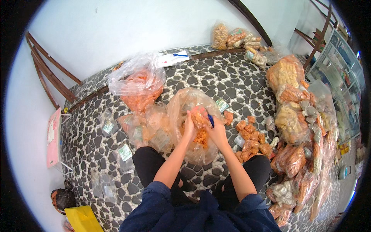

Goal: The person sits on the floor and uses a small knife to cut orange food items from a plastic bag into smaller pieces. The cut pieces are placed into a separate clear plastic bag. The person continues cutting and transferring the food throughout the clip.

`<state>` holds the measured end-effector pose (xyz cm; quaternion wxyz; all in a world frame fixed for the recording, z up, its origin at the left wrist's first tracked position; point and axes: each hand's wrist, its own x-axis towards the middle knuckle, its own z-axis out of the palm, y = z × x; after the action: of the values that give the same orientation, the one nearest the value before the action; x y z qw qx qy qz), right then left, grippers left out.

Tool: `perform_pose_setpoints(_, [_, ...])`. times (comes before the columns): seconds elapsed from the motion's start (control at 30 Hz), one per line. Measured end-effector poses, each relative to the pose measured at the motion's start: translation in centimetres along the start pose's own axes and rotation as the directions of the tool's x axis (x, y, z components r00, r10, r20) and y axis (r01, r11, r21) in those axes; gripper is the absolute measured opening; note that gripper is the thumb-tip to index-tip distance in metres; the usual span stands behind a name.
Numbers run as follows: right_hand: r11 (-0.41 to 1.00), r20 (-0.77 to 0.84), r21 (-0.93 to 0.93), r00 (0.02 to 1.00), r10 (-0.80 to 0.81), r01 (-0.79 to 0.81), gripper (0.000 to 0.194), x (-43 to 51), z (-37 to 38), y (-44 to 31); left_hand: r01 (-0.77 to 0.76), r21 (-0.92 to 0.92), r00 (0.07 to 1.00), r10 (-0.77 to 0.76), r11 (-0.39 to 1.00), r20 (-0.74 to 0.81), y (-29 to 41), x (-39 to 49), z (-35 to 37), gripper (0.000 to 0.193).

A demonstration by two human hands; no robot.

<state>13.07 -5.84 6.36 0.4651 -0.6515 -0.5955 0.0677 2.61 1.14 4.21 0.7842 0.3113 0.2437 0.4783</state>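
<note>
A large clear plastic bag (179, 101) stands open-mouthed on the floor between my knees, with loose orange snack pieces (201, 138) inside. Over its mouth, my left hand (189, 127) grips one side of a small clear pouch of orange snack (199, 118). My right hand (216, 133) is at the pouch's other side and also holds a blue-handled tool (210, 121), whose kind I cannot tell. Left of the large bag sit several clear packets with green-and-white labels (138, 133). Filled orange packets (251, 139) lie in a pile to the right.
A big bag of orange snack (142, 90) stands at upper left. Bulging snack bags (289, 119) line the right side, before a glass cabinet (333, 84). A pink folding table (54, 137) leans at the left wall. Labelled empty bags (125, 152) lie on the stone-patterned floor (200, 69).
</note>
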Motion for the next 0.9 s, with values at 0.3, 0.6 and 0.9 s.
perform_pose_setpoints(0.3, [0.988,0.105,-0.118,0.988,0.109,-0.097,0.025,0.2,1.4,1.6,0.126,0.144,0.992,-0.128,0.982,0.007,-2.6,-1.1,-1.7,0.046])
perform_pose_setpoints(0.6, [0.974,0.085,-0.046,0.970,0.226,-0.223,0.017,0.9,0.9,1.5,-0.152,0.640,0.977,0.211,0.753,-0.016,-1.6,-2.9,-1.3,0.032])
perform_pose_setpoints(0.9, [0.983,0.123,-0.131,0.982,0.145,-0.129,0.015,0.7,0.4,1.3,-0.616,0.747,0.729,0.179,-0.249,0.661,2.9,-3.0,-2.2,0.021])
